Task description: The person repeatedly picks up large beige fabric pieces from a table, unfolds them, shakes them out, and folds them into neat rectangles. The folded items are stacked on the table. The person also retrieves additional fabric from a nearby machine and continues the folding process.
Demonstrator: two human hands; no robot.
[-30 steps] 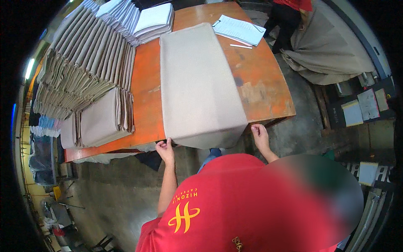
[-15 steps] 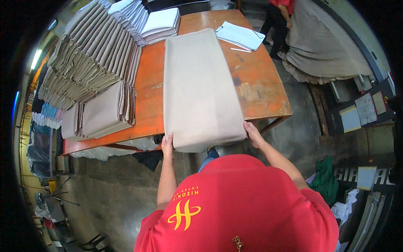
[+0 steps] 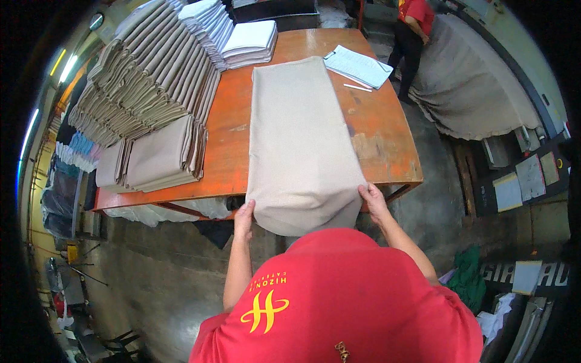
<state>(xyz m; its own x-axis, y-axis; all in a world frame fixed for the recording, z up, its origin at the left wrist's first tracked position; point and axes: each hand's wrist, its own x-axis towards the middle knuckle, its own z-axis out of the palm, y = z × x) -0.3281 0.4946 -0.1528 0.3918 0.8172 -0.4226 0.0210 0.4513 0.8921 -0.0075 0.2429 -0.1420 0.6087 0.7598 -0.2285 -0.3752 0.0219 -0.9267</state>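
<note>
A long beige cloth (image 3: 302,139) lies lengthwise on the orange wooden table (image 3: 224,142), its near end hanging past the front edge and sagging between my hands. My left hand (image 3: 244,219) pinches the cloth's left edge near that end. On the opposite edge, my right hand (image 3: 374,201) grips it a little higher, fingers closed on the fabric. Left of the cloth, a folded beige stack (image 3: 160,151) sits by the table's front edge, with a tall pile of folded beige cloths (image 3: 151,72) behind it.
Folded white cloths (image 3: 249,42) stand at the table's back left. A clipboard with paper (image 3: 360,65) and a white pen (image 3: 357,88) lie at the back right. Beyond, a person in red (image 3: 413,36) stands beside a large draped beige cloth (image 3: 478,78). Green fabric (image 3: 469,278) hangs at lower right.
The view has shifted, so the table sits lower and further right. The near end of the cloth now sags and wrinkles more between my hands. Both hands still hold its edges.
</note>
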